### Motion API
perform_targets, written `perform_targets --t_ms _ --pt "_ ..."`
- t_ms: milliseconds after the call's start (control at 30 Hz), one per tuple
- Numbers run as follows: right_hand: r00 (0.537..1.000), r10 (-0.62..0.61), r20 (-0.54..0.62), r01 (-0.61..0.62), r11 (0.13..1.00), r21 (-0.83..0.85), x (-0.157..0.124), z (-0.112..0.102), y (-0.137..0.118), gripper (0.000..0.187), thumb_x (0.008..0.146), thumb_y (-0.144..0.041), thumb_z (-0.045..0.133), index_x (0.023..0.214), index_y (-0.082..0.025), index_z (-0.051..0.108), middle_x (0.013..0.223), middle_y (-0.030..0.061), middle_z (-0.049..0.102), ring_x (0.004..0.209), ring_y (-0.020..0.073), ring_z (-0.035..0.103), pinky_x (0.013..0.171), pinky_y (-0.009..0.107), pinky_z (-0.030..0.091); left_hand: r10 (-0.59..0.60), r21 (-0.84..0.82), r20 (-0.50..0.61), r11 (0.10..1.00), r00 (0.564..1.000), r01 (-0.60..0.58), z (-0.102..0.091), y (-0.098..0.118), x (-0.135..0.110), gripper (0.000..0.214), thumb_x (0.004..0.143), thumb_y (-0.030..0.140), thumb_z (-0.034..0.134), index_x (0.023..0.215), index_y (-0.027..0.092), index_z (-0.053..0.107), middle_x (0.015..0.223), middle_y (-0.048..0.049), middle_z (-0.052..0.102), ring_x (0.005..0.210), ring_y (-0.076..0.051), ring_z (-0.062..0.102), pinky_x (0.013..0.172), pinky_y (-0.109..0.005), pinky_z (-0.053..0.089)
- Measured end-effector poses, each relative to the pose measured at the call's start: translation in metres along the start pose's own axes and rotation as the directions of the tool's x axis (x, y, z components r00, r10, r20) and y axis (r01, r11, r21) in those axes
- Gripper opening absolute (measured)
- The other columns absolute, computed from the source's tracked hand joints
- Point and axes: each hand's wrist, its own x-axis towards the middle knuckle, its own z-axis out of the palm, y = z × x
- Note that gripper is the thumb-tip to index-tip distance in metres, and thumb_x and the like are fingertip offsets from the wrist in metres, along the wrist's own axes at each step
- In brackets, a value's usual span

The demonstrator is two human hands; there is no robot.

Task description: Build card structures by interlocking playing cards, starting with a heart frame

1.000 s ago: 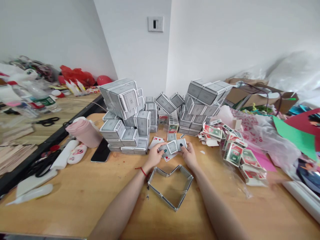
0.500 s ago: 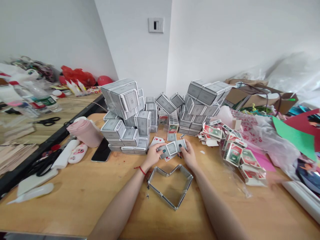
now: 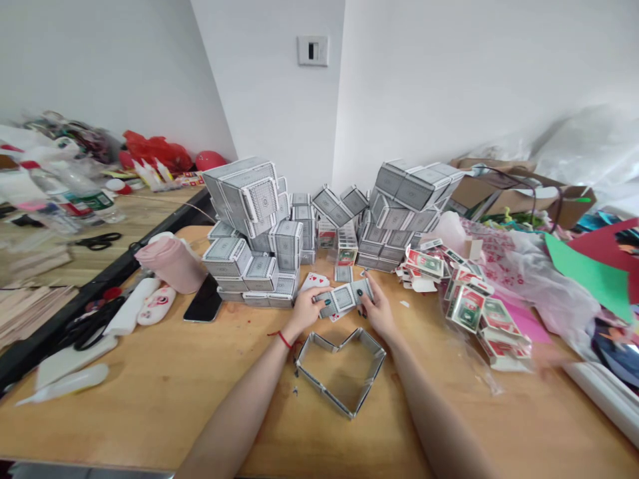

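The card strip (image 3: 343,299) spans left grip (image 3: 305,311) to right grip (image 3: 379,313).

The left grip (image 3: 305,311) and right grip (image 3: 379,311) hold a card strip (image 3: 343,298).

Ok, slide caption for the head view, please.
Left hand and right hand hold a patterned card strip beyond a heart-shaped card frame.

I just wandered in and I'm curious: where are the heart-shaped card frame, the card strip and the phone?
Heart-shaped card frame (image 3: 371,346), head view: inner face of its far right wall.
Card strip (image 3: 343,297), head view: its middle card.
Phone (image 3: 203,299), head view: its dark screen.
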Motion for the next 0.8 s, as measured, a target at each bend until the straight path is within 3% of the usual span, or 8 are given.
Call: perform_targets --t_ms 300,467,800 --pt "0.995 0.026 0.099 -0.016 0.996 -0.093 -0.002 -0.005 -0.007 0.052 0.08 -0.029 0.048 0.129 -0.019 0.037 0.052 -0.0074 0.041 0.039 0.0074 0.038 0.04 0.02 0.034 0.047 0.077 0.058 0.996 0.997 -0.051 -0.001 0.004 -0.002 0.037 0.068 -0.001 0.051 0.095 0.019 0.067 0.101 -0.0043 0.066 0.095 -0.016 0.06 0.091 -0.031 0.043" --pt "0.998 0.04 0.055 -0.038 0.999 -0.033 0.0 -0.003 -0.005 0.053 0.078 -0.033 0.049 0.128 -0.02 0.034 0.054 -0.0078 0.044 0.037 0.0072 0.041 0.037 0.019 0.034 0.048 0.107 0.002 0.993 0.999 -0.048 0.0 0.004 -0.004 0.038 0.069 -0.001 0.05 0.098 0.018 0.065 0.101 -0.0046 0.066 0.096 -0.016 0.059 0.091 -0.031 0.043" --pt "0.993 0.073 0.091 -0.072 0.997 -0.011 -0.002 -0.001 -0.011 0.058 0.078 -0.036 0.05 0.13 -0.021 0.03 0.051 -0.008 0.046 0.037 0.0086 0.043 0.037 0.021 0.036 0.054 0.084 -0.056 0.995 0.997 -0.049 -0.001 0.004 -0.003 0.036 0.07 0.0 0.05 0.097 0.019 0.066 0.1 -0.0051 0.066 0.095 -0.017 0.059 0.092 -0.033 0.043"
